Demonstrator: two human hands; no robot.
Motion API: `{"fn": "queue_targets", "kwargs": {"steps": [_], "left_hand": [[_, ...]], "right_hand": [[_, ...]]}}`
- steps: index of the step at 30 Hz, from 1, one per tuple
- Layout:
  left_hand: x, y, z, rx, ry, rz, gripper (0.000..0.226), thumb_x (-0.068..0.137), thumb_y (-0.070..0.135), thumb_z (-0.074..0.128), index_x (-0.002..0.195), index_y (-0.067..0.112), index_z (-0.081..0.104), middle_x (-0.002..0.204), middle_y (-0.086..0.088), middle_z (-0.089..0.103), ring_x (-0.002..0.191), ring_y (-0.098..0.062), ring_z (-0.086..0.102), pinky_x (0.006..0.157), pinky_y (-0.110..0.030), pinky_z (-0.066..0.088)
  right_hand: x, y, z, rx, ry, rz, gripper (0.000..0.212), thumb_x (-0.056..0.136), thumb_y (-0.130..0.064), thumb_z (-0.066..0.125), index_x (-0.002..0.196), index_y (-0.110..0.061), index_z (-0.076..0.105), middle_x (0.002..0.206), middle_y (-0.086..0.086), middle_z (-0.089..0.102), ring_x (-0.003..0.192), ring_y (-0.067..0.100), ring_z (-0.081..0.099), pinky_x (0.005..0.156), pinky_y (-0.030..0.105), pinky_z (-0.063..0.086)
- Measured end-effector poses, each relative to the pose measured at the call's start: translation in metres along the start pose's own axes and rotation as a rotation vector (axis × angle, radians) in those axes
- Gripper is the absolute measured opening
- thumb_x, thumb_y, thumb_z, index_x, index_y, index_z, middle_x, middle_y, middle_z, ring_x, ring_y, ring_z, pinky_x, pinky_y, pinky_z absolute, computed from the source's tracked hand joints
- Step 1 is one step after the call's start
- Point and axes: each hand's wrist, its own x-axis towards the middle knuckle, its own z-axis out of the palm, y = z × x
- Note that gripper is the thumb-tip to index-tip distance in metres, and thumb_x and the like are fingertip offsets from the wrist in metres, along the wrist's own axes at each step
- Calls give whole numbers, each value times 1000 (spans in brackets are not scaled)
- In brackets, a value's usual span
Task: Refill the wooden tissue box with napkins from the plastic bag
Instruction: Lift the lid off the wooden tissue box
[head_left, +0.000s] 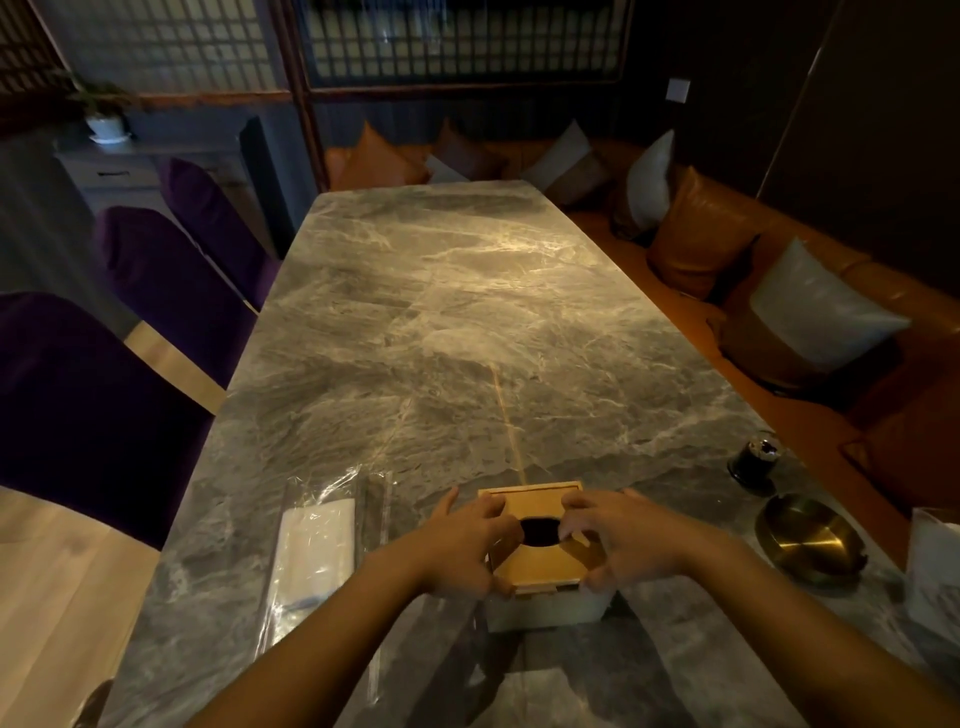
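Wood, square and pale, makes up the tissue box (540, 540), which sits at the near end of the marble table (467, 312) with a dark oval slot in its lid. Both hands are on it: the left hand (467, 545) wraps the left side, the right hand (618, 545) the right side, fingers curled and clamped on the lid's edges, thumbs at the near corners. Stiff and light by the look of it, the box should lift best by those side edges; the polished stone beneath may let it slide. Just to the left lies the plastic bag (317, 551), clear and crinkly, holding soft white napkins (311, 545). Off to the right sit a round brass ashtray (810, 540) and a small dark jar (756, 460).
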Motion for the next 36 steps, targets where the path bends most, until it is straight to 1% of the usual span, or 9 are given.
{"fn": "queue_targets", "kwargs": {"steps": [2, 6, 8, 12, 16, 20, 24, 29, 36], "left_hand": [[1, -1, -13, -118, -63, -21, 57, 81, 39, 63, 132, 25, 42, 144, 1, 35, 136, -21, 27, 115, -52, -4], [5, -8, -37, -404, -196, -49, 45, 83, 29, 62, 126, 26, 47, 129, 0, 45, 118, -20, 42, 100, -37, 33], [7, -12, -44, -504, -244, -49, 43, 84, 26, 61, 125, 24, 49, 123, 2, 44, 113, -17, 42, 89, -30, 36], [15, -19, -55, -638, -293, -44, 47, 75, 35, 57, 120, 20, 54, 116, 5, 48, 113, -16, 43, 99, -34, 33], [22, -24, -53, -840, -121, -15, 37, 76, 38, 44, 104, 18, 58, 108, 2, 53, 107, -13, 48, 100, -33, 34], [15, -35, -37, -997, 66, 36, 43, 72, 47, 60, 110, 27, 58, 118, 4, 59, 110, -12, 56, 94, -28, 44], [7, -46, -15, -874, 191, 1, 44, 75, 28, 73, 114, 36, 55, 123, 13, 55, 115, -1, 50, 103, -32, 41], [11, -43, 8, -776, 428, -29, 17, 84, 19, 63, 99, 28, 62, 104, 5, 63, 101, -6, 58, 96, -38, 48], [19, -42, 11, -736, 491, -15, 17, 86, 19, 60, 88, 36, 59, 98, 5, 65, 97, -10, 60, 90, -36, 51]], "right_hand": [[2, 2, -11, 140, -52, 6, 52, 77, -40, 66, 124, -30, 49, 140, -2, 37, 119, 19, 41, 96, 33, 37], [8, 9, -31, 338, -150, 26, 46, 78, -37, 67, 121, -28, 52, 133, -1, 44, 115, 16, 43, 89, 29, 36], [11, 12, -39, 413, -199, 21, 46, 78, -37, 66, 121, -26, 54, 131, -1, 45, 114, 15, 42, 83, 24, 35], [21, 17, -52, 463, -233, 19, 49, 68, -46, 63, 113, -27, 61, 123, 2, 57, 112, 17, 52, 94, 30, 43], [25, 30, -56, 627, -157, 34, 31, 75, -40, 68, 106, -34, 64, 113, -6, 63, 106, 9, 57, 99, 35, 47], [15, 35, -42, 816, 68, -7, 51, 69, -42, 69, 118, -32, 57, 118, -11, 59, 108, 4, 56, 84, 21, 48], [5, 44, -11, 1019, 178, -32, 60, 58, -43, 75, 115, -34, 59, 120, -10, 62, 108, 4, 60, 79, 20, 52], [13, 42, 17, 1106, 379, 45, 28, 76, -7, 70, 102, -17, 66, 101, 1, 68, 90, 4, 65, 66, 12, 51], [29, 35, 29, 1136, 577, 89, 10, 77, 0, 66, 82, -8, 66, 82, 6, 68, 75, 7, 66, 62, 12, 51]]}}
